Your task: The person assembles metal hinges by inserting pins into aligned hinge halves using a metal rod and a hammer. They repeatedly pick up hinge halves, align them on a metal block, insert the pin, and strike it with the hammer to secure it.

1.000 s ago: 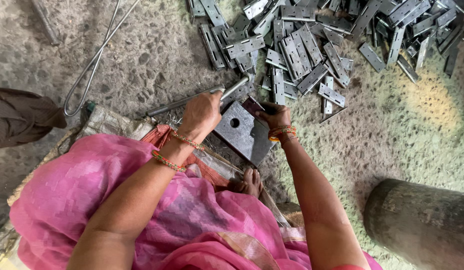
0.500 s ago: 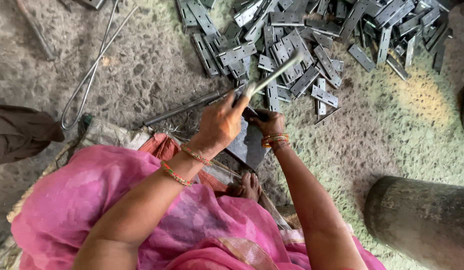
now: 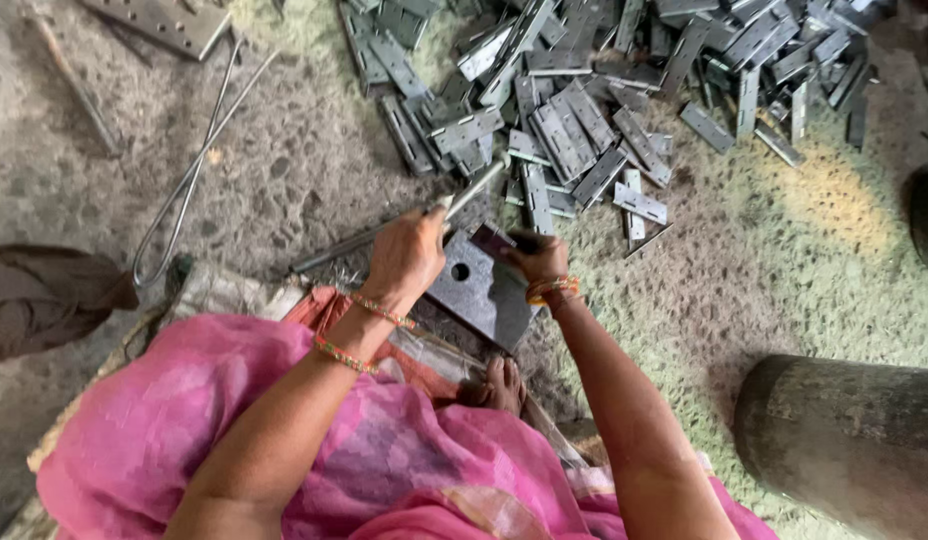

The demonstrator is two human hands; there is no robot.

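My left hand (image 3: 409, 255) is closed around a thin metal rod (image 3: 474, 190) that points up and to the right. A square grey steel plate (image 3: 484, 298) with a round hole lies tilted on the ground in front of my knees. At its upper edge, my right hand (image 3: 539, 258) pinches a small dark metal piece (image 3: 492, 240) against it. Both wrists wear bangles. A big heap of flat grey hinge leaves (image 3: 584, 110) lies just beyond the hands.
A bent wire loop (image 3: 184, 190) and a drilled metal plate (image 3: 164, 20) lie at the far left. Long rods (image 3: 344, 245) rest beside the plate. A dark cylinder (image 3: 844, 440) stands at the lower right, a brown cloth (image 3: 44, 295) at the left. My foot (image 3: 499, 385) shows below the plate.
My left hand swung the thin rod up and to the right, then drew back down to the plate. The right hand stayed at the plate's upper edge.
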